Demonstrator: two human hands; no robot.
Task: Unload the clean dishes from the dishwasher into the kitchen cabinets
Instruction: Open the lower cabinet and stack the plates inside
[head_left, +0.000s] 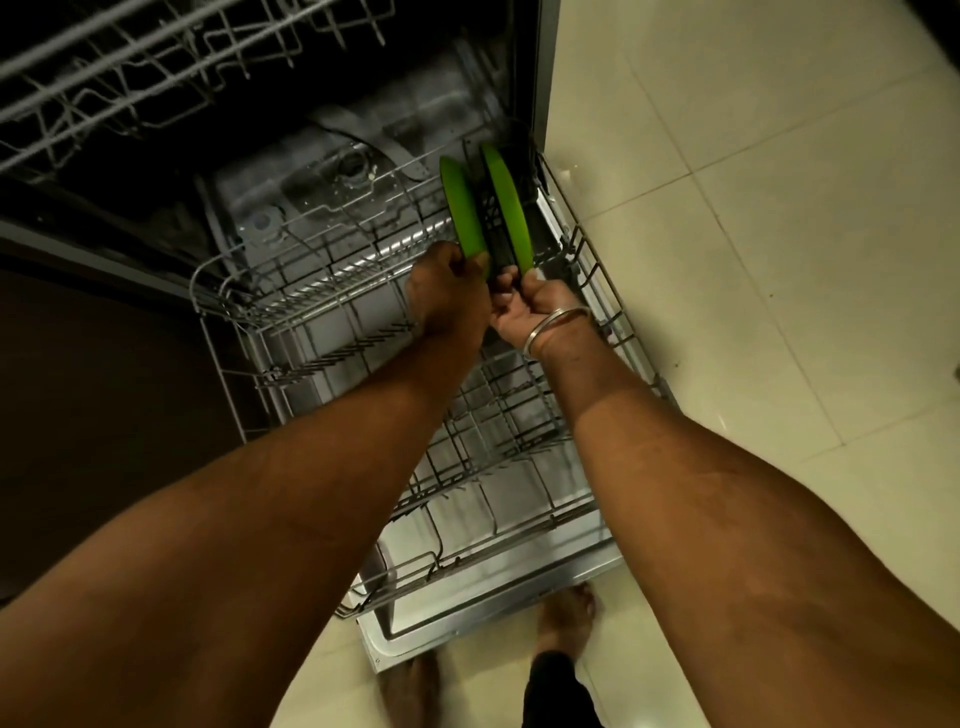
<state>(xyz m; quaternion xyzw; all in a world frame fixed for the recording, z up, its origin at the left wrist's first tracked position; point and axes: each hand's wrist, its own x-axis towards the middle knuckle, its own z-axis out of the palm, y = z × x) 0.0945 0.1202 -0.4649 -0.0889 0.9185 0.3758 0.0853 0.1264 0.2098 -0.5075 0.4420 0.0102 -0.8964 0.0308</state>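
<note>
Two green plates stand on edge at the far right of the pulled-out rack (218, 270). Left hand (447, 293) grips the left plate (462, 213) by its near rim, fingers curled round it — right hand (530, 306) pinches the right plate (511, 208) likewise.

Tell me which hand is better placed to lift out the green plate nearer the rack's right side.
Right. The right hand grips the right green plate at its near edge; the left hand holds the left green plate beside it.
</note>
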